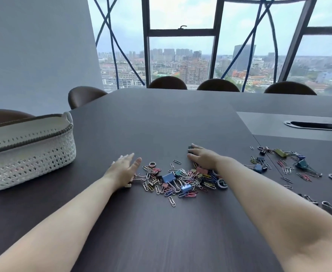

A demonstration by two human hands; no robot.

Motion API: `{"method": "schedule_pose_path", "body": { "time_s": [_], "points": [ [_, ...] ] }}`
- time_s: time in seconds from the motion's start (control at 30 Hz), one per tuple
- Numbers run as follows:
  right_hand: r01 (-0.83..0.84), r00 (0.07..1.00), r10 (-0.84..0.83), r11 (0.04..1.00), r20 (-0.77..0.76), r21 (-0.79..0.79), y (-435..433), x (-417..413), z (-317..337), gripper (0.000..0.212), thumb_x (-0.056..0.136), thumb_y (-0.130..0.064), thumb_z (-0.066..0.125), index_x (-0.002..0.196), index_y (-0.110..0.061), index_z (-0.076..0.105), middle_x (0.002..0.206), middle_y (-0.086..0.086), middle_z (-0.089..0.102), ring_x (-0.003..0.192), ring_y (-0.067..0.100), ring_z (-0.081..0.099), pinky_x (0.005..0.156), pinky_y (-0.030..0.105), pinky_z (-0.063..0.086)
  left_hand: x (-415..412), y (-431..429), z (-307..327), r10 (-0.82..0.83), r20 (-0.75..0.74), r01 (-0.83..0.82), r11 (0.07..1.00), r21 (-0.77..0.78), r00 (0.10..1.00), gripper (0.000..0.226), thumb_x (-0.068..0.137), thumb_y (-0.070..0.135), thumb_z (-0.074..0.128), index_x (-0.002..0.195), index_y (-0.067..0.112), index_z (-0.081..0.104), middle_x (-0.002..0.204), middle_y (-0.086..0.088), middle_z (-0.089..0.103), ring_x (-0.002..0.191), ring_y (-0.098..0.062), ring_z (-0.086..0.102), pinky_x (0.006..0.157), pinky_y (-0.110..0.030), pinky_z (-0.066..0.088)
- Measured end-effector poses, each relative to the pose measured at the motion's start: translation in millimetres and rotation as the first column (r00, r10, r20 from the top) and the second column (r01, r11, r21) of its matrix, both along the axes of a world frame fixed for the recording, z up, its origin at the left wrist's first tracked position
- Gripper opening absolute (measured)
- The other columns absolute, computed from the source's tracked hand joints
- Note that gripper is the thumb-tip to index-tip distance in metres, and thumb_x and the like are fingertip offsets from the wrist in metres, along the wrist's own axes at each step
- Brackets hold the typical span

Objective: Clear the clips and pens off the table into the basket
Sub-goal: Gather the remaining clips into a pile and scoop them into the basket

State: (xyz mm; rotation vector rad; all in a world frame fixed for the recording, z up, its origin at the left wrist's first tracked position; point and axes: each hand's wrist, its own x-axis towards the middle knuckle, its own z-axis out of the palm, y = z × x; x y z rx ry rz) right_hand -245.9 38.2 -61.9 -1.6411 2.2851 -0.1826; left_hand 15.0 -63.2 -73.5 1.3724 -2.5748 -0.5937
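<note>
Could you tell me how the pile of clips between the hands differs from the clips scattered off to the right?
The pile of clips is dense and heaped, while the scattered clips lie thinly spread. The pile sits between the left hand and right hand, both open; neither hand touches the scattered clips. The pile also lies nearer the white basket. Both hold coloured paper clips and binder clips on the dark table.

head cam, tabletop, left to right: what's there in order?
White woven basket → left hand, open → central pile of clips → right hand, flat on the pile's far edge → scattered clips → cable slot, farther back.
</note>
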Motion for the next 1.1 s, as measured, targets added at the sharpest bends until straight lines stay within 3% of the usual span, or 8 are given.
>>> {"method": "schedule_pose_path", "body": {
  "time_s": [0.13,0.3,0.43,0.63,0.8,0.97,1.03,1.1],
  "points": [
    [-0.02,0.992,0.029,0.997,0.124,-0.073,25.0,11.2,2.8,0.041,0.098,-0.031,0.037,0.138,-0.022,0.042,0.157,-0.007,0.013,0.143,0.014,0.021,0.117,0.029,0.016,-10.1,23.9,6.0,-0.106,-0.065,0.109,0.993,0.041,0.992,0.058,0.098,0.044,0.021,0.146,0.011,0.021,0.156,-0.005,0.018,0.145,-0.015,0.009,0.117,-0.031,0.006],
    [0.004,0.988,0.011,0.995,0.156,-0.096,67.8,26.2,5.7,0.035,0.097,-0.025,0.041,0.13,-0.021,0.051,0.155,-0.006,0.023,0.141,0.012,0.027,0.115,0.026,0.019,-32.6,71.5,11.2,-0.251,-0.115,0.26,0.963,0.072,0.961,0.057,0.098,0.045,0.021,0.145,0.014,0.024,0.154,-0.002,0.024,0.144,-0.013,0.016,0.117,-0.029,0.011],
    [0.145,0.926,-0.058,0.967,0.373,-0.209,107.2,42.1,9.9,0.033,0.097,-0.012,0.041,0.128,-0.009,0.052,0.154,0.002,0.026,0.138,0.012,0.033,0.109,0.018,0.022,-50.0,109.8,16.6,-0.312,-0.203,0.339,0.934,0.116,0.928,0.055,0.098,0.042,0.026,0.144,0.012,0.026,0.154,-0.003,0.026,0.143,-0.014,0.02,0.115,-0.025,0.014],
    [0.349,0.932,-0.289,0.876,0.219,-0.332,188.6,22.9,15.2,0.036,0.093,-0.015,0.047,0.129,-0.014,0.05,0.139,0.007,0.049,0.128,0.02,0.045,0.111,0.033,0.032,-61.6,148.1,11.0,-0.438,-0.176,0.453,0.89,0.059,0.882,0.066,0.092,0.043,0.047,0.146,0.013,0.023,0.153,-0.003,0.026,0.141,-0.014,0.023,0.114,-0.025,0.017],
    [0.522,0.843,-0.527,0.753,0.109,-0.401,275.3,6.6,4.9,0.052,0.09,-0.03,0.051,0.138,-0.014,0.038,0.148,0.006,0.038,0.138,0.022,0.03,0.116,0.039,0.023,-81.9,175.9,-0.8,-0.479,-0.153,0.478,0.877,-0.049,0.864,0.08,0.083,0.051,0.057,0.146,0.014,0.023,0.156,-0.003,0.017,0.144,-0.015,0.013,0.118,-0.029,0.011],
    [0.835,0.518,-0.851,0.525,-0.086,-0.164,345.4,3.5,-8.2,0.071,0.09,-0.06,0.026,0.148,-0.021,0.01,0.159,0.007,0.001,0.146,0.031,-0.005,0.114,0.056,0.003,-113.1,211.3,-4.8,-0.511,-0.082,0.493,0.852,-0.176,0.855,0.066,0.089,0.049,0.047,0.143,0.015,0.03,0.154,-0.006,0.023,0.143,-0.019,0.017,0.118,-0.035,0.014],
    [0.874,0.473,-0.877,0.479,-0.088,-0.078,354.7,7.1,-12.5,0.077,0.088,-0.065,0.021,0.148,-0.019,0.005,0.158,0.011,-0.002,0.145,0.034,-0.006,0.114,0.056,0.002,-117.7,220.9,-5.1,-0.499,0.014,0.484,0.833,-0.269,0.866,0.062,0.091,0.051,0.04,0.143,0.019,0.03,0.154,-0.003,0.024,0.144,-0.019,0.015,0.118,-0.044,0.011],
    [0.861,0.502,-0.859,0.508,-0.1,-0.035,350.0,9.4,-18.5,0.079,0.089,-0.065,0.019,0.148,-0.016,0.003,0.158,0.013,-0.003,0.145,0.034,-0.005,0.116,0.051,0.001,-115.1,225.2,-3.3,-0.473,0.058,0.462,0.815,-0.35,0.879,0.059,0.092,0.051,0.035,0.142,0.021,0.03,0.154,-0.001,0.024,0.144,-0.018,0.012,0.116,-0.05,0.004]
  ]
}}
